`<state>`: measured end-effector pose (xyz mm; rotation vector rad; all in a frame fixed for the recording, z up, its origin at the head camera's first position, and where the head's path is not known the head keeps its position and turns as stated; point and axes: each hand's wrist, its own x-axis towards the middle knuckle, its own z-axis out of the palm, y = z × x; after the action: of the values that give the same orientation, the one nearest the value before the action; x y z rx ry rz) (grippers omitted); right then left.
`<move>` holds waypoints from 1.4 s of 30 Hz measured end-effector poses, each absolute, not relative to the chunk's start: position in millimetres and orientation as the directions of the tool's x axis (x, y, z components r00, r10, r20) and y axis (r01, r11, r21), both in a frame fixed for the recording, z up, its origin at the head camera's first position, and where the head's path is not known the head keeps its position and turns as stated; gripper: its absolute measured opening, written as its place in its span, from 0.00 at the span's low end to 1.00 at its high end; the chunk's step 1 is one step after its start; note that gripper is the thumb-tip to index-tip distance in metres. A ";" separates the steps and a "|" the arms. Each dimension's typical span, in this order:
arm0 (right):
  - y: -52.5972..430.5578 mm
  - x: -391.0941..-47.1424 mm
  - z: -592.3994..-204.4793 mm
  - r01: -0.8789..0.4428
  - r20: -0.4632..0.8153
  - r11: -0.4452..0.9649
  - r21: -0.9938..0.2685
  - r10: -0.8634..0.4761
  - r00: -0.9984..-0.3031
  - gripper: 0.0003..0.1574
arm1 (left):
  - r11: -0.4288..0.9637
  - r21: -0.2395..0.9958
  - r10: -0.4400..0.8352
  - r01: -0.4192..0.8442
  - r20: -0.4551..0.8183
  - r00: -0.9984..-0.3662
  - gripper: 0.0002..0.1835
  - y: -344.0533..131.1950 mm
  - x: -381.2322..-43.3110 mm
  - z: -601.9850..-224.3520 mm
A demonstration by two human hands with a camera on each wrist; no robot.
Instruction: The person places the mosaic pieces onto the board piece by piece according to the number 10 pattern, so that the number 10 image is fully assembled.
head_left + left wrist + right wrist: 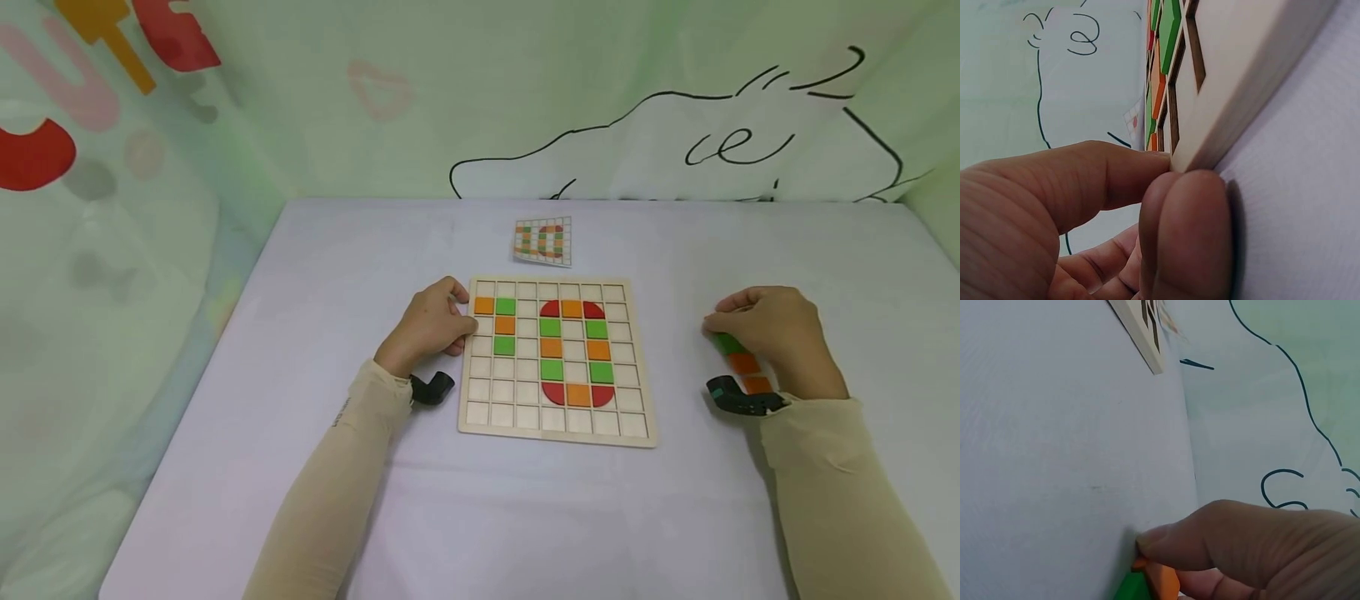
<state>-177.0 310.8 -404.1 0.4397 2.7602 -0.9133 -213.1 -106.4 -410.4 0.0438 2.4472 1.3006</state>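
Note:
My left hand (431, 323) is at the left edge of a wooden grid board (525, 421). In the left wrist view its thumb and fingers (1194, 231) grip the board's rim. Orange, green and red tiles sit in the board's cells, with a ring of them on the right side and several square ones at upper left. Right of the board, my right hand (780, 337) pinches an orange tile (1163, 578) between thumb and fingers. Against it shows a green tile (1134, 587). Under the palm, a row of tiles (744, 363) lies partly hidden.
Behind the board a small pattern card (543, 242) stands slightly curled on the white-covered table (360, 242). A printed cloth (315, 125) hangs behind and to the left. Black camera mounts (432, 389) jut from both wrists.

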 end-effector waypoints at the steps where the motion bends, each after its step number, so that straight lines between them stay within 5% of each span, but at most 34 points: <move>1: 310.2 -177.2 -404.4 0.338 -0.275 0.767 -0.545 0.217 -0.936 0.29 | 0.575 0.805 0.196 -0.142 -0.305 -0.932 0.18 -106.6 -213.2 -410.9; 17: 299.8 -179.3 -403.1 0.287 -0.191 0.707 -0.646 0.214 -0.958 0.26 | 0.569 0.807 0.183 -0.156 -0.310 -0.933 0.19 -106.6 -212.7 -409.8; 29: 247.3 -184.6 -403.5 0.257 -0.304 0.470 -0.844 -0.024 -0.952 0.25 | 0.558 0.812 0.176 -0.172 -0.318 -0.932 0.19 -107.3 -213.1 -410.5; 42: 183.5 -168.4 -397.8 0.169 -0.268 0.368 -0.914 -0.236 -0.934 0.20 | 0.556 0.815 0.182 -0.164 -0.313 -0.932 0.19 -107.0 -213.8 -411.2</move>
<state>-168.4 183.5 -397.8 -0.0580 2.2802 -1.5877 -213.8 -107.0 -411.2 0.0147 2.4324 1.3280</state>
